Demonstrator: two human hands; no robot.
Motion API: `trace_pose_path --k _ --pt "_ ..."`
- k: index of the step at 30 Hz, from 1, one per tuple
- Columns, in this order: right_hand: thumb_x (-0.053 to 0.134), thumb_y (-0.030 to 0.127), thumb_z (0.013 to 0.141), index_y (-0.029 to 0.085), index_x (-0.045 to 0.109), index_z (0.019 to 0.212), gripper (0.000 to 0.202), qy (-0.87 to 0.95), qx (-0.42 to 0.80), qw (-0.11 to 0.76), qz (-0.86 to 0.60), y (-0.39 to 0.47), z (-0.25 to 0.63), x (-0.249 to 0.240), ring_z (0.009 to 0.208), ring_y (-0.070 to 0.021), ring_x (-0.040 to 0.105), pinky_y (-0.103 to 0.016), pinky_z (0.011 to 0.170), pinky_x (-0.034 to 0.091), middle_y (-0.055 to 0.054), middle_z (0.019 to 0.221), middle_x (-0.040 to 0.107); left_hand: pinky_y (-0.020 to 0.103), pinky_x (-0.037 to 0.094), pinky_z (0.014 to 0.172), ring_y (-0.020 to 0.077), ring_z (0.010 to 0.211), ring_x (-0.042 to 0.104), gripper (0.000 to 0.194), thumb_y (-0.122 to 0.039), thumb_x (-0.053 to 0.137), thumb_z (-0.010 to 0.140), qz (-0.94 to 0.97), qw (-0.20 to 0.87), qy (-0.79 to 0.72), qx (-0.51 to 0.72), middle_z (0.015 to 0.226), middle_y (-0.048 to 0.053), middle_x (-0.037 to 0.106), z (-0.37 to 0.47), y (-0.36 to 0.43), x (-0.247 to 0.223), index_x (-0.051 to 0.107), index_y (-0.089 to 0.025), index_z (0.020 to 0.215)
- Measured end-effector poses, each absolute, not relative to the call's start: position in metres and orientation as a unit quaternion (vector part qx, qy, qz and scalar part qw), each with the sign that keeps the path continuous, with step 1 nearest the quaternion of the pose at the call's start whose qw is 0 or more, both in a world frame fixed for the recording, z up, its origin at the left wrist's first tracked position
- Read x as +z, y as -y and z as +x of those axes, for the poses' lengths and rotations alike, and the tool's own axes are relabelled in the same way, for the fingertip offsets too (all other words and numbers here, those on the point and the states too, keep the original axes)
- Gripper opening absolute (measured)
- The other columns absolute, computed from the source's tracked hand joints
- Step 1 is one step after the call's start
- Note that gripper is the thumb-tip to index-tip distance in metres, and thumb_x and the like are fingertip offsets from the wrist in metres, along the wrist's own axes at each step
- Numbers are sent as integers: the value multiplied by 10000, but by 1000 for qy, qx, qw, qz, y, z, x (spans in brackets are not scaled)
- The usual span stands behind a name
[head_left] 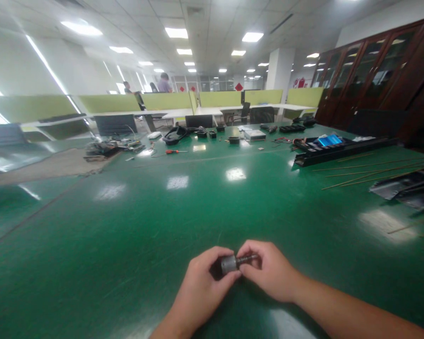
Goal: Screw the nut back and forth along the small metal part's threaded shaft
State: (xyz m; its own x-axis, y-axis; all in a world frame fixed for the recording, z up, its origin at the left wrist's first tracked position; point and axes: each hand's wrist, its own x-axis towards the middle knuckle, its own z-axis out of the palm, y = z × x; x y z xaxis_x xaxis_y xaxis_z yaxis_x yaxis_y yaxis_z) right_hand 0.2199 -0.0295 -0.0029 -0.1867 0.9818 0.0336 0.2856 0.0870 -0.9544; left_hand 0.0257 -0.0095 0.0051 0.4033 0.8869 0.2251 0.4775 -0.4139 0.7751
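Observation:
Low in the head view, a small grey metal cylinder with a thin ridged shaft (229, 264) lies between my two hands, just over the green table (155, 221). My left hand (202, 278) curls around the cylinder end, its thumb and fingers closed on it. At the other end, my right hand (266, 269) pinches near the shaft, which points right. Part of the shaft is covered by the right fingers. I cannot make out exactly what kind of part this is.
An orange-handled screwdriver (172, 151) lies farther back, near several black parts and a grey box (255, 135). Black metal channels (339, 150) and thin rods (360, 180) occupy the right side. A brown sheet (53, 165) lies at left. People are in the background.

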Motion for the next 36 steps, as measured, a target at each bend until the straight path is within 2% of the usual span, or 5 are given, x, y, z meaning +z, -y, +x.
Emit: trace_pose_path --k 14,36 --pt "646 113 747 155 682 831 101 616 466 397 -495 29 220 -2 611 -121 553 -215 573 393 11 709 655 239 520 779 163 849 702 264 -189 813 723 775 298 -437 346 920 -41 753 25 11 2 730 -279 957" --pt "646 132 754 153 665 802 55 615 469 403 -490 28 220 0 641 -140 596 -224 593 423 3 707 664 275 557 784 196 857 719 252 -194 813 704 783 272 -441 345 917 -8 765 24 10 8 749 -265 937"
